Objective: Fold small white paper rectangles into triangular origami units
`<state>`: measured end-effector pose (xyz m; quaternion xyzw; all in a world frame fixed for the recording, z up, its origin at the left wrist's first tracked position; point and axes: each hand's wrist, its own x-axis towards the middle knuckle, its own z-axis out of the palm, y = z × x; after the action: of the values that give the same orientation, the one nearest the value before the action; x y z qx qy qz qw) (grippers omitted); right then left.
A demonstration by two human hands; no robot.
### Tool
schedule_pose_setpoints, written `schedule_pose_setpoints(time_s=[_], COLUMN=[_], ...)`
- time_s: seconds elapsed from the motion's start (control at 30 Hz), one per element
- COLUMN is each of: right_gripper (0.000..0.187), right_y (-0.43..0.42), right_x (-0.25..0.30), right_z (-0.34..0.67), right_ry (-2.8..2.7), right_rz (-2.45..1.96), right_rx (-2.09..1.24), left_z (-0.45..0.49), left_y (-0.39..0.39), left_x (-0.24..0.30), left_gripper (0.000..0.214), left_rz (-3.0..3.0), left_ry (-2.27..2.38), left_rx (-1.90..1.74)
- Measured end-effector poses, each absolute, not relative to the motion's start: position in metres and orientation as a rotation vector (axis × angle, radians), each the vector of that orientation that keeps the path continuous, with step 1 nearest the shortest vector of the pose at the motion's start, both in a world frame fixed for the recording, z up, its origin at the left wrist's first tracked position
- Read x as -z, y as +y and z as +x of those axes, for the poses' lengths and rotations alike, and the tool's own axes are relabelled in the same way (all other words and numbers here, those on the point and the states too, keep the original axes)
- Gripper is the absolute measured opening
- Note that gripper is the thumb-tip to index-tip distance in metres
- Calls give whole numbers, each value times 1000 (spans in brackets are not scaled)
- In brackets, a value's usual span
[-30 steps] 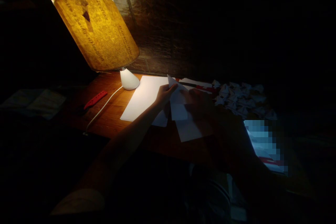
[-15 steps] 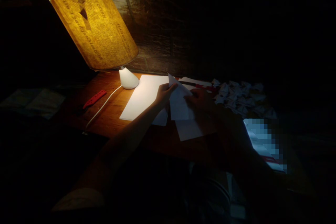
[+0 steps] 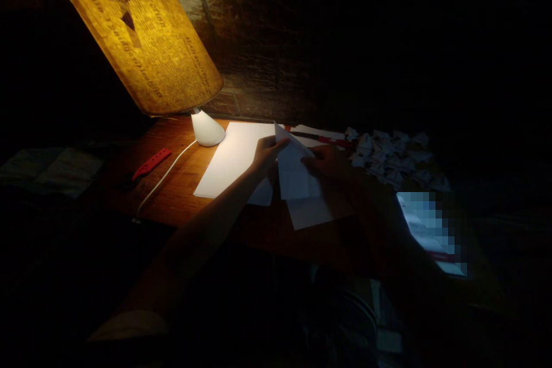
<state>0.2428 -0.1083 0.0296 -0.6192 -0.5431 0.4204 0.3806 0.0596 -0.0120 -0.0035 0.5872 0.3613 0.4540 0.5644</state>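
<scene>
Between my two hands a sheet of white paper (image 3: pixel 294 175) is held up, its top left corner pointed and creases running across it. My left hand (image 3: pixel 268 152) pinches its left edge, thumb on the near face. On the right side, my right hand (image 3: pixel 325 160) grips the slanted edge, though shadow covers most of its fingers. Below the held sheet another piece of white paper (image 3: pixel 308 214) lies on the wooden table (image 3: pixel 172 195); whether the two are joined I cannot tell. A stack of white paper (image 3: pixel 230 155) rests left of my hands.
A lit lamp (image 3: pixel 149 49) with a newsprint shade stands at the back left, its white cord (image 3: pixel 166 177) crossing the table. Beside the cord lies a red-handled tool (image 3: pixel 152 164). Several folded paper pieces (image 3: pixel 392 155) are heaped at right, near a glowing screen (image 3: pixel 425 230).
The view has shifted slightly, so the lamp and table sit a little further left. Both hands keep hold of the paper in nearly the same pose.
</scene>
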Motion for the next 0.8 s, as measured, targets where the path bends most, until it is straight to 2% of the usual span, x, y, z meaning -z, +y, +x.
schedule_pose_setpoints(time_s=[0.1,0.23,0.33,0.43,0.63,0.8], right_gripper=[17,23,33,29,24,37], right_y=[-107,-109,-112,-114,-109,-102], right_x=[-28,-30,-33,-34,-23,-4], right_z=[247,252,254,257,258,259], right_ry=[-1474,-1598,-1614,-1644,-1817,-1888], right_rz=[-1628,-1713,-1726,-1738,-1736,-1725], right_rx=[-1053,-927,-943,-936,-731,-579], left_z=[57,51,48,47,50,53], left_y=[-6,-14,-31,-44,-47,-52], left_x=[8,1,-13,-22,-4,13], left_gripper=[32,42,35,28,56,72], left_rz=[1516,2112,2641,2866,2854,2809], left_ry=[928,997,811,738,572,607], left_rx=[-1162,-1346,-1087,-906,-607,-377])
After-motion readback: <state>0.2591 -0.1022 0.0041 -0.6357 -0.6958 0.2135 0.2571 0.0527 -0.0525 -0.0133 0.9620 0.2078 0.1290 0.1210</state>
